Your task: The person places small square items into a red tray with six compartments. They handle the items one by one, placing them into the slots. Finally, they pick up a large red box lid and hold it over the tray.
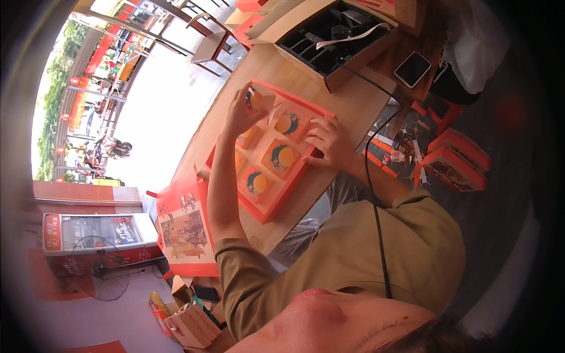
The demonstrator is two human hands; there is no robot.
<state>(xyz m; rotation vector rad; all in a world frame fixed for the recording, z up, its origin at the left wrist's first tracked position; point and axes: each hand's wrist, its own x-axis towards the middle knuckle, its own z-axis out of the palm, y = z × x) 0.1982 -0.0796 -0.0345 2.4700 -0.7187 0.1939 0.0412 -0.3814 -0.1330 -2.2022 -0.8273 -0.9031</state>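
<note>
In the head view, a shallow red box [269,211] lies slantwise on the wooden table [364,105] in front of you, its open top facing up. Inside it, square orange packets, each with a yellow disc and a dark blue crescent, sit in a grid. One packet [254,100] is at the far left corner, right at your left hand [240,112]. Your left thumb and fingers stand on either side of that packet; you cannot tell from here whether they clamp it or only touch it. Your right hand [331,143] is at the box's right wall, its fingers apart and slightly bent over the edge, with the thumb nearer to you.

Beyond the red box, a cardboard carton [275,25] holds black contents and a pale strap. A phone [413,69] lies to the right of the carton, and a black cable [369,170] loops down past your right arm. To the left of your left forearm stands a red and cream panel [187,230] with a printed picture, near a fan [109,273]. On your right, lower down, is a pair of red boxes [456,162]. A chair [210,48] stands past the table's far left side.
</note>
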